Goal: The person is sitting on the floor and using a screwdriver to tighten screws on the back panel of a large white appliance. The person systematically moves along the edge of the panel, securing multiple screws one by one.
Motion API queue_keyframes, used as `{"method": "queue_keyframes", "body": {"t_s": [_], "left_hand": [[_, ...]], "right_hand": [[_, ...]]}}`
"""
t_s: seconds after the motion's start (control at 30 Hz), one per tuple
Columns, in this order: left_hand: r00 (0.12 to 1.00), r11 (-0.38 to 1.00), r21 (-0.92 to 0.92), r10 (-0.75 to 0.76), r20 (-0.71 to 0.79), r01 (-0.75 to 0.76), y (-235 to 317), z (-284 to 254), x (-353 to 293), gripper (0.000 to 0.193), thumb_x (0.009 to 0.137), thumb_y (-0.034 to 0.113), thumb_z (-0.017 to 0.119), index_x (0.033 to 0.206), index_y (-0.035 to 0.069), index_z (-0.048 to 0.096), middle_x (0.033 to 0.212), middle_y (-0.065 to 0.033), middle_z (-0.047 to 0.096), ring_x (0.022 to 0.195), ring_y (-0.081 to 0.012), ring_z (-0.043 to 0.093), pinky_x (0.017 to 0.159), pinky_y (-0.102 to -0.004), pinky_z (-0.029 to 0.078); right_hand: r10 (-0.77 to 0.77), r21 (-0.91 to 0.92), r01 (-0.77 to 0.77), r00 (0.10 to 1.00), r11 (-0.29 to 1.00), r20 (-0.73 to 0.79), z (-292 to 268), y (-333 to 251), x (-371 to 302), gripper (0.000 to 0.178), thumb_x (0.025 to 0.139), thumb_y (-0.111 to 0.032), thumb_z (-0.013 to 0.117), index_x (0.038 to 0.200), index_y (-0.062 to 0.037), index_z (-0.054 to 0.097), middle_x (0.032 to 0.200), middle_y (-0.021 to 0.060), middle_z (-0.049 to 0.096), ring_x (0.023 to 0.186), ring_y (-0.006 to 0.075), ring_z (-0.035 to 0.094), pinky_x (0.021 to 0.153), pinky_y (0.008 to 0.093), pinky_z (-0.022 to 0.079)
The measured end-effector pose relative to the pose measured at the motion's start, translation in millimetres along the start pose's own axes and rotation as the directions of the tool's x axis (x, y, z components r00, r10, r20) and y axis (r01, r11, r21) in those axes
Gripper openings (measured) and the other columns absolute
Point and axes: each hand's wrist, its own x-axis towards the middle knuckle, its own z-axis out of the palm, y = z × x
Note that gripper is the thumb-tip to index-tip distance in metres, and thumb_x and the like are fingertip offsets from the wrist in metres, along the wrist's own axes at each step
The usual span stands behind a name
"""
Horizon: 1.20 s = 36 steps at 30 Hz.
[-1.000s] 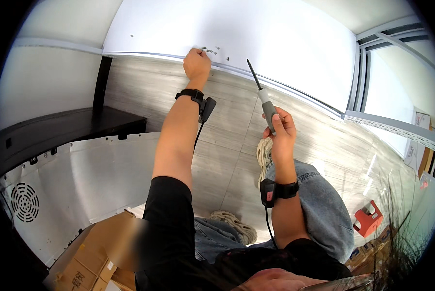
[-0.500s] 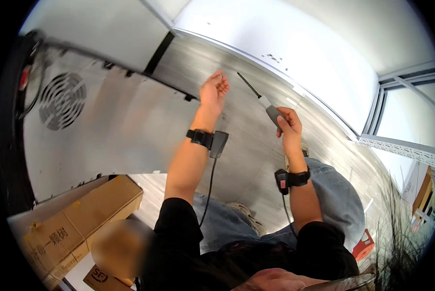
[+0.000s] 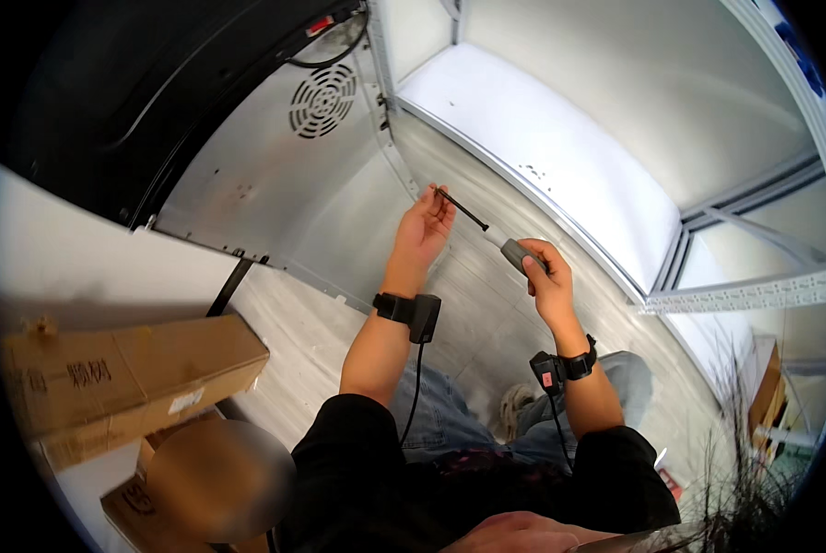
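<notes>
In my right hand point(image 3: 549, 276) is a screwdriver point(image 3: 523, 256), its grey handle gripped between thumb and fingers. The long dark shaft slants up and left toward my left hand point(image 3: 426, 226). My left fingers are curled together at the shaft's tip; whatever they pinch is too small to make out. Beyond my left hand stands a large grey metal casing point(image 3: 270, 180) with a round slotted vent point(image 3: 322, 101). Each wrist wears a black strap with a small cabled box, the left box point(image 3: 424, 318) and the right box point(image 3: 548, 370).
Black panelling point(image 3: 127, 101) edges the casing at upper left. A long cardboard box point(image 3: 155, 369) lies at left, with a smaller carton point(image 3: 123, 507) below it. A white framed partition point(image 3: 560, 138) runs along the far side. Pale wood-look flooring point(image 3: 473, 313) lies beneath my hands.
My hands have come closer together, and the screwdriver's tip now meets my left fingers. The view has shifted, bringing the casing's black panelling and more of the partition into sight.
</notes>
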Motion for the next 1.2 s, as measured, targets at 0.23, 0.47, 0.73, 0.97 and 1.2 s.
{"method": "queue_keyframes", "body": {"t_s": [0.23, 0.47, 0.73, 0.97, 1.2], "left_hand": [[0.987, 0.981, 0.110, 0.159, 0.018, -0.160, 12.0, -21.3, -36.9, 0.010, 0.091, 0.010, 0.052, 0.093, 0.001, 0.056, 0.088, -0.0071, 0.062, 0.082, -0.0157, 0.060, 0.077, -0.0278, 0.052], [0.946, 0.929, 0.237, 0.311, -0.092, -0.283, 28.4, -37.4, -109.3, 0.011, 0.092, 0.009, 0.049, 0.098, 0.000, 0.054, 0.091, -0.0094, 0.060, 0.080, -0.0173, 0.059, 0.077, -0.0303, 0.054], [0.816, 0.850, 0.342, 0.501, -0.288, -0.401, 55.4, -19.5, -181.0, 0.012, 0.093, 0.010, 0.046, 0.097, 0.000, 0.053, 0.093, -0.0105, 0.059, 0.080, -0.0180, 0.059, 0.076, -0.0300, 0.055], [0.814, 0.837, 0.339, 0.521, -0.257, -0.429, 87.4, -30.0, -189.7, 0.014, 0.094, 0.013, 0.046, 0.098, 0.001, 0.053, 0.092, -0.0093, 0.059, 0.079, -0.0162, 0.058, 0.073, -0.0281, 0.054], [0.814, 0.811, 0.300, 0.560, -0.151, -0.502, 143.3, -26.7, -184.2, 0.014, 0.093, 0.014, 0.050, 0.096, 0.001, 0.056, 0.088, -0.0065, 0.062, 0.076, -0.0151, 0.059, 0.072, -0.0269, 0.053]], "right_hand": [[-0.173, -0.027, 0.179, 0.973, 0.983, 0.153, 1.7, 13.5, 2.0, 0.019, 0.088, -0.009, 0.054, 0.105, -0.0024, 0.060, 0.088, 0.0045, 0.062, 0.075, 0.0118, 0.053, 0.068, 0.0242, 0.043], [-0.030, 0.222, -0.077, 0.895, 0.972, 0.445, 7.2, 36.6, 10.7, 0.020, 0.088, -0.012, 0.055, 0.104, -0.0010, 0.061, 0.083, -0.0018, 0.060, 0.069, 0.0082, 0.051, 0.062, 0.0217, 0.041], [-0.487, 0.202, 0.445, 0.758, 0.872, 0.433, 44.2, 3.4, -9.3, 0.021, 0.084, -0.010, 0.059, 0.104, -0.0042, 0.062, 0.089, 0.0083, 0.063, 0.073, 0.0188, 0.060, 0.064, 0.0298, 0.047], [-0.614, 0.093, 0.653, 0.641, 0.752, 0.460, 80.5, -21.4, -20.6, 0.025, 0.079, -0.006, 0.061, 0.103, -0.0052, 0.062, 0.092, 0.0123, 0.059, 0.071, 0.0271, 0.060, 0.060, 0.0333, 0.048], [-0.703, 0.066, 0.740, 0.602, 0.670, 0.379, 138.8, -47.6, -41.1, 0.029, 0.075, 0.000, 0.062, 0.103, -0.0031, 0.061, 0.107, 0.0127, 0.049, 0.065, 0.0219, 0.052, 0.056, 0.0309, 0.045]]}}
